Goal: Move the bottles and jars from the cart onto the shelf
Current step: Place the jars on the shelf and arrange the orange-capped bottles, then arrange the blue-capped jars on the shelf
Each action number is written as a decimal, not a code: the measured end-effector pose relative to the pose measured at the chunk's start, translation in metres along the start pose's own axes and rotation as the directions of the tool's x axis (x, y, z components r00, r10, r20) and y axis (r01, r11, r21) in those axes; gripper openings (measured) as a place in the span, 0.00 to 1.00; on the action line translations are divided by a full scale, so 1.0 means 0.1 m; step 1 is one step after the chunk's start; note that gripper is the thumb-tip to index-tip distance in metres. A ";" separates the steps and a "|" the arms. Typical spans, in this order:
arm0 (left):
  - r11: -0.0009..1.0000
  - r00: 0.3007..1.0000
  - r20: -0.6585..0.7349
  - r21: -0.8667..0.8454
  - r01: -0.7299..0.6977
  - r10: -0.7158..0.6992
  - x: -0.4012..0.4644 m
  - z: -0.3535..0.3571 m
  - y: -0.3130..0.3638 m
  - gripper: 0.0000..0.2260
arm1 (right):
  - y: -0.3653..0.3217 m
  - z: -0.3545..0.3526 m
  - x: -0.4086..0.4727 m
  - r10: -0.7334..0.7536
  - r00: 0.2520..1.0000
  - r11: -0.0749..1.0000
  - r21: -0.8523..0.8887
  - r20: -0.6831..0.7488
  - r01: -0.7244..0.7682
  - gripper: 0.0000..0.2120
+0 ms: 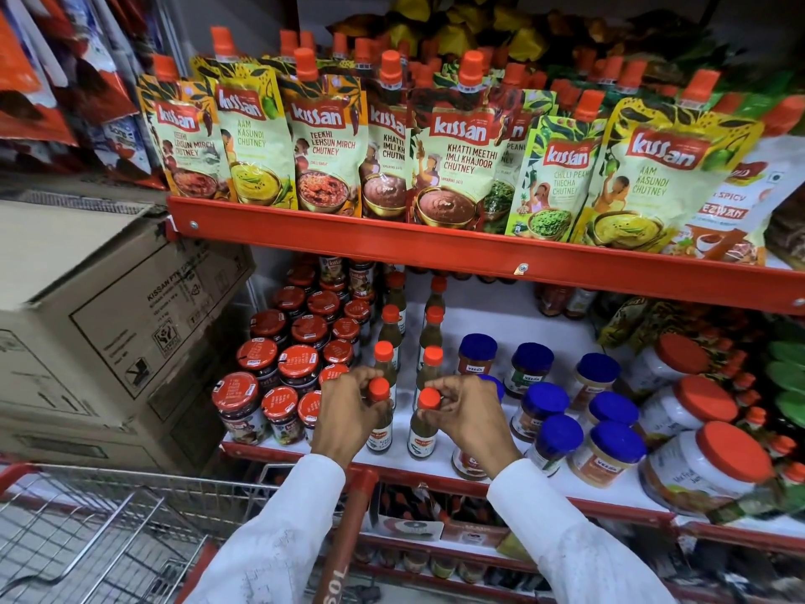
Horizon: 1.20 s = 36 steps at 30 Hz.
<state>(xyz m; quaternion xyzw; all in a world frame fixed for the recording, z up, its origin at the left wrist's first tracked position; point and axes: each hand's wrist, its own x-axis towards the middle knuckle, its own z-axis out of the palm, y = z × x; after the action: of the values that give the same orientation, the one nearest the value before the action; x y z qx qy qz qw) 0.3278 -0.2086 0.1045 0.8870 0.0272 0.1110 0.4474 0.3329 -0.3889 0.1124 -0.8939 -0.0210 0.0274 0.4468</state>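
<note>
Two hands gripping sauce bottles on a shop shelf (501, 475)
Left hand (348, 418) fingers clasp one orange-capped bottle (380, 422); right hand (468, 418) clasps another (424, 425); "Kissan" chutney pouches (453, 167) above; cart (130, 529) below.

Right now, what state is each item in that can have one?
Left hand: closed on the left sauce bottle, upright on the shelf.
Right hand: closed on the right sauce bottle, also upright.
Blue-lidded jars: capped, standing.
Cart: visible part holds nothing.
Cardboard box: shut.
</note>
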 end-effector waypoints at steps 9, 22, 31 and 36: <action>1.000 0.999 0.046 -0.006 0.029 -0.029 0.01 -0.02 0.01 0.20 | -0.05 -0.01 0.03 -0.004 1.000 0.999 -0.040 0.023 0.005 0.23; 0.950 0.974 -0.058 0.240 -0.200 0.220 -0.16 0.08 0.43 0.19 | 0.41 -0.58 -0.46 0.071 0.993 0.992 -0.093 -0.092 -0.080 0.21; 0.963 0.965 0.111 0.100 -0.249 0.238 -0.50 0.97 0.96 0.13 | 1.05 -1.29 -0.60 0.119 0.959 0.984 -0.099 -0.258 -0.149 0.22; 0.991 0.948 0.319 0.121 -0.055 0.014 -0.54 1.60 1.08 0.13 | 1.25 -1.32 -0.41 0.104 0.983 0.981 -0.150 -0.153 -0.127 0.21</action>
<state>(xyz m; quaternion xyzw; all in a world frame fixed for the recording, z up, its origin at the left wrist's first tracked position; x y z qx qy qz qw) 0.3047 -0.4078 0.0896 0.9206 -0.0536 -0.0273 0.3858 0.3022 -0.5716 0.0928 -0.9260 0.0614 -0.0132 0.3723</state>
